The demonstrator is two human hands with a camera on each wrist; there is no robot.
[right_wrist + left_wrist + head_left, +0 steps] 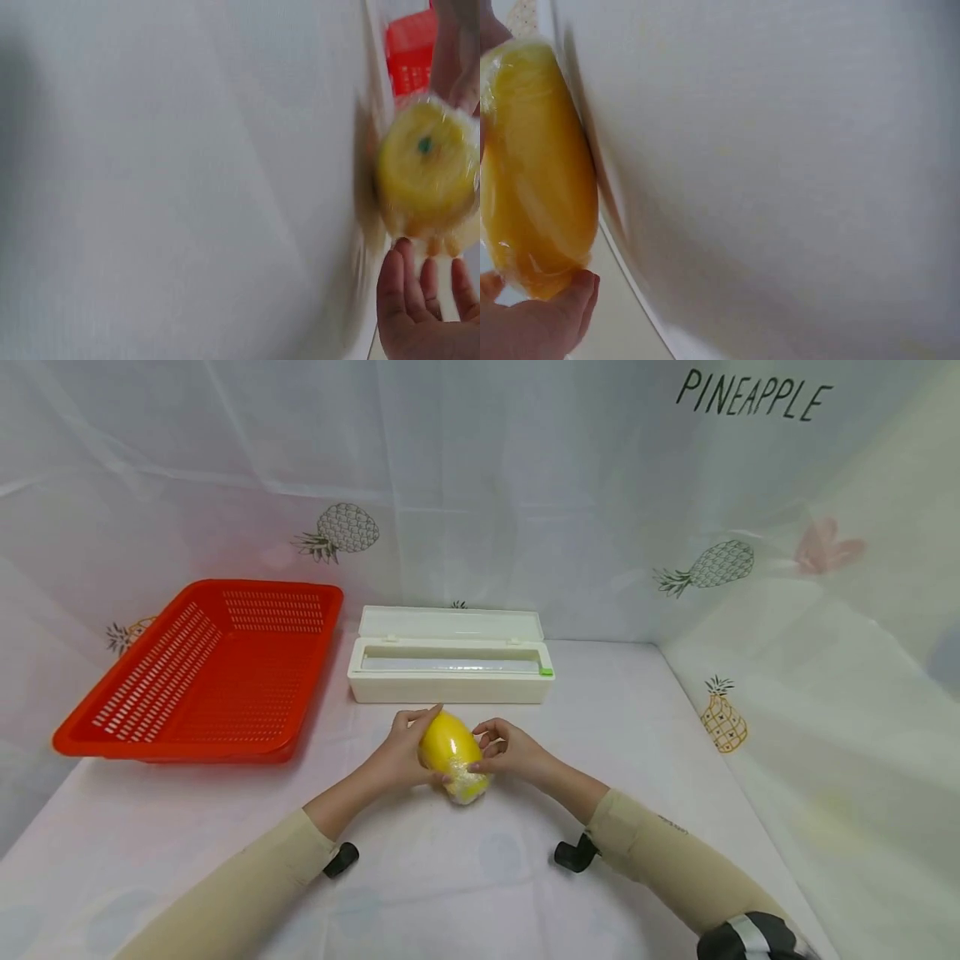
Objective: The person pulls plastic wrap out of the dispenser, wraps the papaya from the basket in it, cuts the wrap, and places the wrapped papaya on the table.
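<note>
A yellow fruit (452,747) wrapped in clear film is in the middle of the table in the head view. Its exact kind is unclear. The film is bunched at its near end, and a small green spot shows on that end of the fruit (427,157) in the right wrist view. My left hand (401,756) grips it from the left, thumb and fingers spread along its length. On the other side my right hand (513,752) has its thumb at the wrapped end, its other fingers loosely bent beside the fruit.
A white film dispenser box (450,687) stands behind the fruit with its lid raised, a roll inside and a green piece at its right end. To the left sits a red slatted basket (300,739). Pineapple-printed cloth (525,527) hangs behind the table (450,885).
</note>
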